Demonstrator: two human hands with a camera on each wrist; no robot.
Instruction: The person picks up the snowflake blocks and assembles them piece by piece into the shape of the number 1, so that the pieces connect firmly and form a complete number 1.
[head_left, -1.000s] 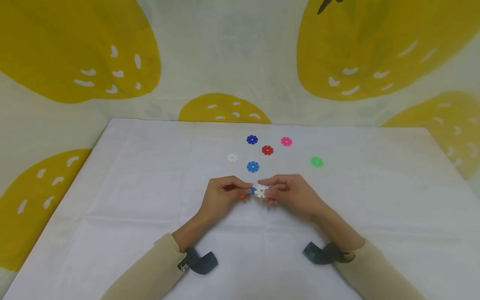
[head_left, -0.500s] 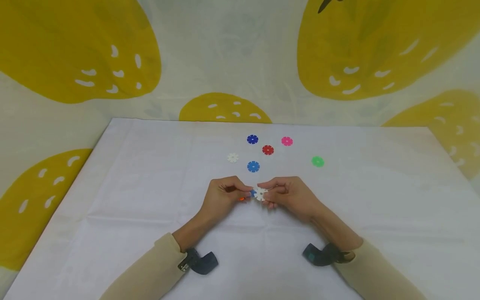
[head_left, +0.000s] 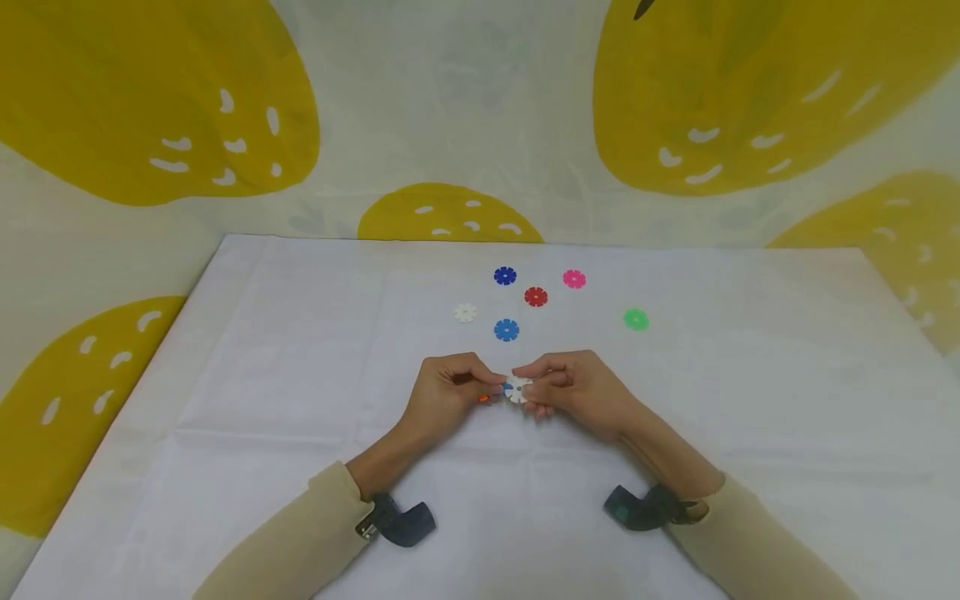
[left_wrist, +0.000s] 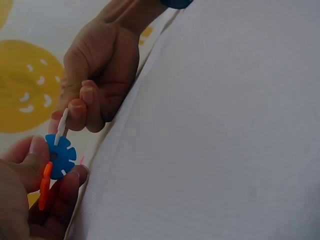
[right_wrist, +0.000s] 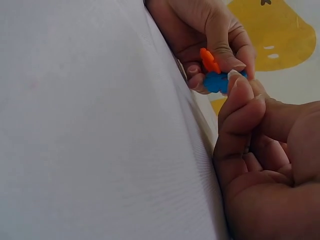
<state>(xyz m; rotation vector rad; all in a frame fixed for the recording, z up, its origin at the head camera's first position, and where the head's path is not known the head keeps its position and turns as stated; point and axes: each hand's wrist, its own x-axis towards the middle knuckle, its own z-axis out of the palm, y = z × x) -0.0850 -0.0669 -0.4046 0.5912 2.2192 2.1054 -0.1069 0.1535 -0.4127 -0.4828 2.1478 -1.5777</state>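
1. nearest, two beige sleeves (head_left: 288,542), a dark curved device (head_left: 405,525) at each wrist, over the white-covered desk (head_left: 247,375).
2. the left grip (head_left: 447,392) pinches the held blue disc (left_wrist: 64,154) between thumb and fingers; an orange piece (left_wrist: 45,187) stands crosswise against that disc, beside the thumb.
3. the right grip (head_left: 581,390) pinches the held white disc (head_left: 516,396) between thumb and finger.
4. both held discs meet between the hands, above the desk, the white one's edge at a slot in the blue rim; how deep it sits is unclear.
5. beyond, lying apart on the desk: a light blue disc (head_left: 513,332), a loose white disc (head_left: 459,314) to its left, a green disc (head_left: 642,322) well to its right.
6. farther, a red disc (head_left: 529,297), then a pink disc (head_left: 567,280) and a dark blue disc (head_left: 498,277).
7. behind, a pale backdrop (head_left: 450,100) with yellow shapes.
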